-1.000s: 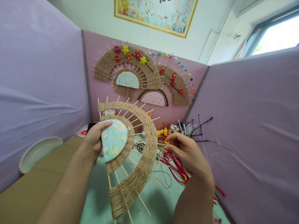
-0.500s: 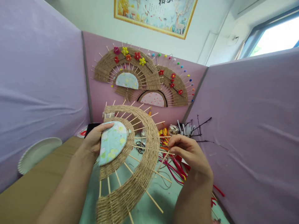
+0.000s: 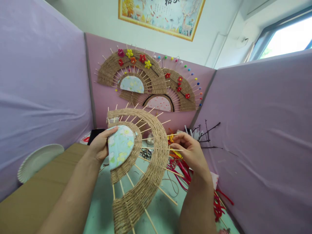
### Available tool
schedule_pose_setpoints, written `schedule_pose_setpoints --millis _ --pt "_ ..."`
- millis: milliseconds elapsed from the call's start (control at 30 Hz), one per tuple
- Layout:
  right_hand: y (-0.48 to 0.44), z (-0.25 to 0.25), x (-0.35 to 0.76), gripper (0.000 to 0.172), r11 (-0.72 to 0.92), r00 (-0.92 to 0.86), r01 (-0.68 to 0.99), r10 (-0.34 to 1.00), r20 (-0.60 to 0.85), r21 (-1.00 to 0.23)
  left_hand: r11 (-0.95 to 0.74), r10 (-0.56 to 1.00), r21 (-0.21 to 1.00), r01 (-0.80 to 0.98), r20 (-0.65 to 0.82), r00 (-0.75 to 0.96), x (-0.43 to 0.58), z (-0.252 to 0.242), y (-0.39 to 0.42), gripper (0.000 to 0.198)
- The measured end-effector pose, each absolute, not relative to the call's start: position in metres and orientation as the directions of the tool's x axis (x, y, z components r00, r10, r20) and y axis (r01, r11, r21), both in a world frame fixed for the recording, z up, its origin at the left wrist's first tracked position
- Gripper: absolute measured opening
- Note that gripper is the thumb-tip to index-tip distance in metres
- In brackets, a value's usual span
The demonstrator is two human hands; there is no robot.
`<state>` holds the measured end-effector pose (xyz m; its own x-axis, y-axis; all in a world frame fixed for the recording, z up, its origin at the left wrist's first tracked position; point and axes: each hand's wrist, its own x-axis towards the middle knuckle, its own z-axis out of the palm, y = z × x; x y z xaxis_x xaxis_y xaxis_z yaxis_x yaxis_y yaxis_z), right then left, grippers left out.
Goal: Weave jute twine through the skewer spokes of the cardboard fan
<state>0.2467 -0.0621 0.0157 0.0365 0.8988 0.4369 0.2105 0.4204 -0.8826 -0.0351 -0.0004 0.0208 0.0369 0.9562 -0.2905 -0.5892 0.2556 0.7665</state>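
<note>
My left hand (image 3: 101,144) grips a woven twine fan (image 3: 159,152) by its half-round centre, with the thumb on the pale blue floral cloth (image 3: 120,146). The fan is tilted, and its thin wooden sticks (image 3: 168,196) fan out past the outer twine band. At the band's right edge, my right hand (image 3: 188,149) has its fingertips pinched together on a strand of twine, between two stick ends. Little of the strand shows now.
Two finished fans (image 3: 136,58) with felt flowers hang on the pink panel behind. Red and yellow craft stems (image 3: 184,172) and dark twigs (image 3: 208,133) lie at the right of the green table (image 3: 97,208). A white scalloped plate (image 3: 40,161) stands by brown cardboard (image 3: 56,182) at left.
The fan has turned slightly counter-clockwise and its lower part has shifted right. My right hand has moved up and left, closer to the band's edge, and the long twine strand is now drawn in.
</note>
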Motion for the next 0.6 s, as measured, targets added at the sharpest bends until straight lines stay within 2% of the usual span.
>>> schedule_pose_setpoints --millis 133,233,367,467,600 --pt "-0.059 0.016 0.243 0.030 0.456 0.030 0.187 0.882 0.469 -0.870 0.209 0.970 0.788 -0.580 -0.240 0.023 -0.034 0.021 -0.001 0.020" --pt "-0.059 0.015 0.241 0.024 0.492 0.041 0.178 0.861 0.506 -0.852 0.168 0.983 0.807 -0.567 -0.178 0.038 -0.035 0.018 0.000 0.020" --pt "-0.059 0.015 0.240 0.021 0.529 0.078 0.177 0.833 0.547 -0.830 0.092 0.993 0.859 -0.504 -0.044 0.105 -0.039 0.006 0.007 0.008" --pt "-0.058 0.014 0.241 0.020 0.541 0.072 0.236 0.819 0.570 -0.807 0.035 0.992 0.898 -0.439 0.023 0.128 -0.040 -0.002 0.012 0.015" --pt "-0.057 0.009 0.240 0.021 0.529 0.037 0.324 0.821 0.569 -0.784 0.041 0.998 0.896 -0.442 -0.017 0.060 -0.035 -0.004 0.016 0.017"
